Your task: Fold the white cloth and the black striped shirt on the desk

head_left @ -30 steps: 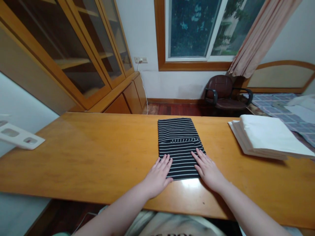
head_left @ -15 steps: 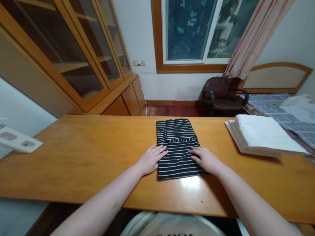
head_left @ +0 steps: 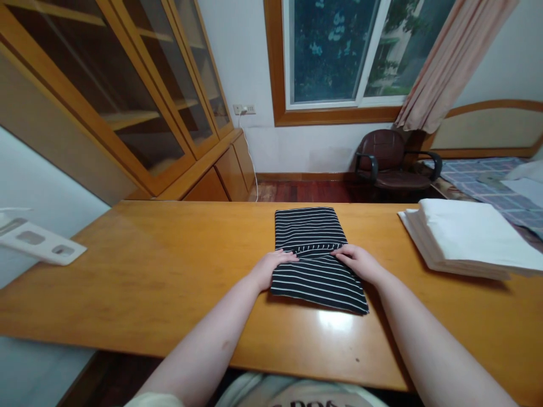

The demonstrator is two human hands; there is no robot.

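Observation:
A folded black cloth with white stripes (head_left: 318, 282) lies flat on the wooden table in front of me. Across its middle runs a raised crease, with short white strokes along it. My left hand (head_left: 274, 267) rests at the cloth's left edge, its fingers stretched out flat over the fabric near the crease; the thumb is hidden. On the opposite edge, my right hand (head_left: 358, 263) has its fingertips closed together on the fabric at the crease's right end. The cloth's near part is slanted, with its right corner closest to me.
A stack of white folded fabric (head_left: 470, 232) sits on the right of the table (head_left: 169, 271). At the left edge is a white plastic object with oval holes (head_left: 46, 240). Beyond the table stand a glass-door cabinet (head_left: 148, 152), an armchair (head_left: 384, 155) and a bed (head_left: 479, 175).
Both hands have slid slightly away from me to the crease, and the right fingers have closed there. The middle has bunched up, and the cloth's near part has skewed. The view has shifted a little left.

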